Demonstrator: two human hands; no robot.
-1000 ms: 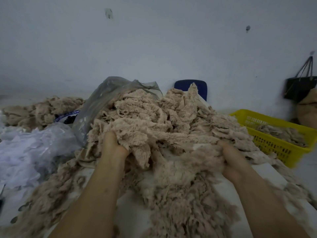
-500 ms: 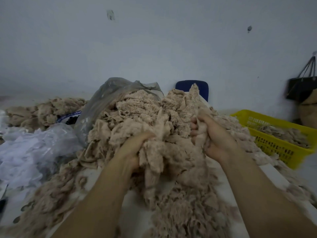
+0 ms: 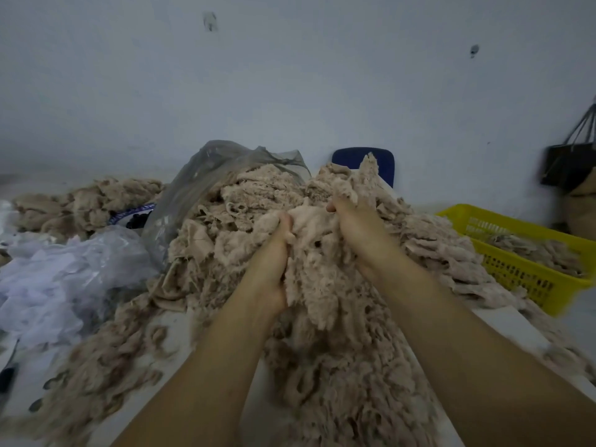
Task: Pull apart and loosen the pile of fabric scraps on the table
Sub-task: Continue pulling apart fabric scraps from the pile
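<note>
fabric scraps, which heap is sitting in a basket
The small heap at far right, lying inside the yellow basket. The big middle pile and the far-left heap are in no basket.

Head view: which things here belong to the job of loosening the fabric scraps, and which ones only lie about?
Belong to the job:
pile of fabric scraps
left hand and right hand, both gripping it

Only lying about:
yellow basket with some scraps inside
grey plastic bag
white material
blue chair back
black bag
</note>
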